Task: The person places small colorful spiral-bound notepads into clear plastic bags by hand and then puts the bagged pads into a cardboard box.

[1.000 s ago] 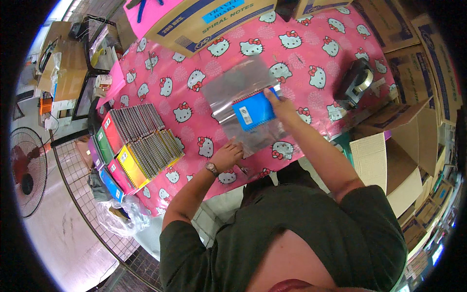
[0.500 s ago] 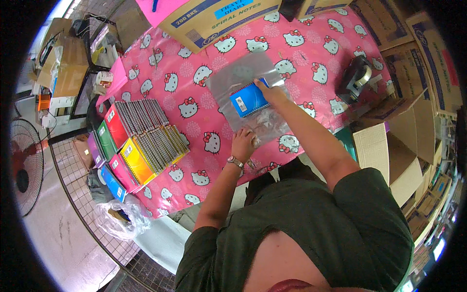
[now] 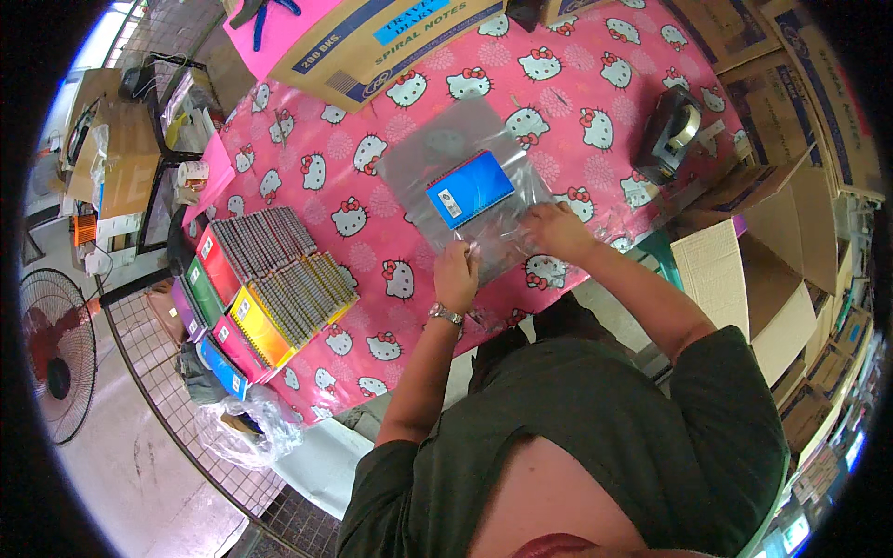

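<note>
Hands meet at the near edge of a clear plastic bag that lies flat on a table under a pink cartoon-cat tablecloth. Inside the bag, a blue spiral notebook sits about in the middle, tilted, its binding toward the far side. The left hand is curled down on the bag's near left corner, fingers folded over the plastic; a metal wristwatch sits just behind it on the wrist. The right hand presses on the bag's near right edge with fingers bent in a narrow grip on the film; whether it pinches the flap or only rests on it cannot be told.

To the left of the bag, well apart from it, rows of spiral notebooks stand packed on their edges, with red, green, yellow, pink and blue covers showing at the near end. Beyond the bag, a brown cardboard carton rests on the far side of the cloth. To the right of the bag, near the table's edge, stands a black tape dispenser. Further right of the bag, off the table, an open cardboard box shows its flaps. Far to the left of the bag, on the floor, a fan stands beside a wire grid
</note>
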### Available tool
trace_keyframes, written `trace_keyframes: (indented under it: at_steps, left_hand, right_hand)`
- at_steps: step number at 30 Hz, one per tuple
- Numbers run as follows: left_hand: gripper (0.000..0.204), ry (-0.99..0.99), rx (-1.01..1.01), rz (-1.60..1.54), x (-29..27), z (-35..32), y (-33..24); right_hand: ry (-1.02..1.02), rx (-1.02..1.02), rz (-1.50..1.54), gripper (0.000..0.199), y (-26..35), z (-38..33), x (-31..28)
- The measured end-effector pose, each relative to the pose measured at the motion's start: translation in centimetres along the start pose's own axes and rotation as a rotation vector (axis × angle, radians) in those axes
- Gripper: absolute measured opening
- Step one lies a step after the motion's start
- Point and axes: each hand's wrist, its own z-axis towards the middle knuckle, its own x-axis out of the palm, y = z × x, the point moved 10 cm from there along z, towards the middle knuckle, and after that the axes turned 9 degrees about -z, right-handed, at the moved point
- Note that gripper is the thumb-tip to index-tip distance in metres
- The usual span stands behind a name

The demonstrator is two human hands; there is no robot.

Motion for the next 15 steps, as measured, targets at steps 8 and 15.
trace_keyframes:
  at_steps: [8,15]
  left_hand:
    - [0.017,0.061,0.098,-0.159,-3.9,0.3,-0.1]
    - [0.020,-0.530,-0.147,-0.136,-11.4,2.7,2.4]
  right_hand:
    - [0.265,-0.026,0.216,0.017,-4.5,2.3,-0.1]
    - [0.251,0.171,0.915,0.021,-10.7,9.7,0.5]
